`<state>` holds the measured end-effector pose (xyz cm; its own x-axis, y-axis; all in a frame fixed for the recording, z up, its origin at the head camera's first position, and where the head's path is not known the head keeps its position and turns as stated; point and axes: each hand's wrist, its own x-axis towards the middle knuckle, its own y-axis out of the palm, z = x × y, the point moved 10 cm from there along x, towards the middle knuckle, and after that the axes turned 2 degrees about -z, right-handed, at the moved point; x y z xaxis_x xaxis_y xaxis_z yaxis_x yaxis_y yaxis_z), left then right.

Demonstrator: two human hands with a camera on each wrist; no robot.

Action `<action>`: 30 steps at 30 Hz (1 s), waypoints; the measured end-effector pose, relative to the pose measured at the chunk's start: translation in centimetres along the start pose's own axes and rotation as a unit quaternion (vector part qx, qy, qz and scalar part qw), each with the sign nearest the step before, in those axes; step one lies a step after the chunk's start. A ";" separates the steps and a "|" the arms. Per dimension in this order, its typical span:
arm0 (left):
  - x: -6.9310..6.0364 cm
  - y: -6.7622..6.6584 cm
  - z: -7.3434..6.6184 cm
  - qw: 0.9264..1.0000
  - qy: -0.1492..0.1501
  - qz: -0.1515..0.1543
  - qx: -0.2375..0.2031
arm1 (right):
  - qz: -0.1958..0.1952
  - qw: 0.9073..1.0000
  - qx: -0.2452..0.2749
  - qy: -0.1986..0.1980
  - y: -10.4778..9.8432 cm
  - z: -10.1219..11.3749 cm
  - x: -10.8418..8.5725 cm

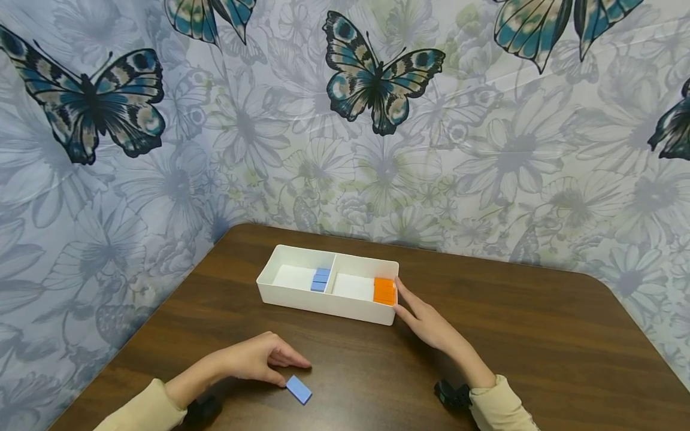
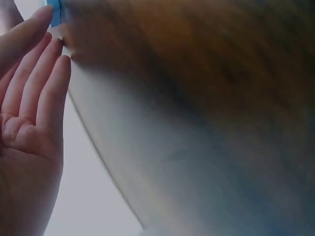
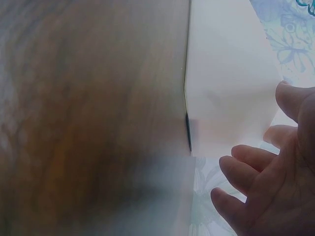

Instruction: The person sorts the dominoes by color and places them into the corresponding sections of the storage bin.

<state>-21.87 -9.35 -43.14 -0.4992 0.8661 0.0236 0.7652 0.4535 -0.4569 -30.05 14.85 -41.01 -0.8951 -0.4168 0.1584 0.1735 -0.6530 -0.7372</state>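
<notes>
A light blue rectangular tile (image 1: 299,389) lies flat on the table in the head view. My left hand (image 1: 262,358) rests beside it, thumb tip at the tile's near-left corner and fingers extended over the wood. In the left wrist view the blue tile (image 2: 55,12) shows partly at the thumb tip. My right hand (image 1: 428,320) touches the right end of a white two-compartment box (image 1: 323,304), fingers fairly straight and spread. Blue tiles (image 1: 320,279) sit in the left compartment against the divider. Orange tiles (image 1: 384,291) sit at the right end of the other compartment.
The brown wooden table (image 1: 539,335) has rounded far corners. Behind it hangs a floral wall covering (image 1: 458,179) with butterflies. A dark wrist device (image 1: 453,395) is by the right cuff.
</notes>
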 end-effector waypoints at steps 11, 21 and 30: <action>0.2 0.3 -0.3 1.000 0.012 -0.011 0.014 | 0.001 1.000 0.001 0.000 0.1 -0.2 -0.1; 0.5 0.0 0.2 0.999 0.013 -0.016 -0.028 | 0.003 1.000 0.002 0.001 0.0 -0.3 0.0; 0.7 0.0 0.5 0.999 0.014 -0.026 -0.030 | 0.004 1.000 0.006 -0.001 -0.1 0.0 0.1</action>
<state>-22.37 -8.88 -43.54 -0.5272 0.8467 0.0716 0.7626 0.5086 -0.3997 -30.13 14.87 -40.88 -0.8927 -0.4238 0.1532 0.1866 -0.6571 -0.7303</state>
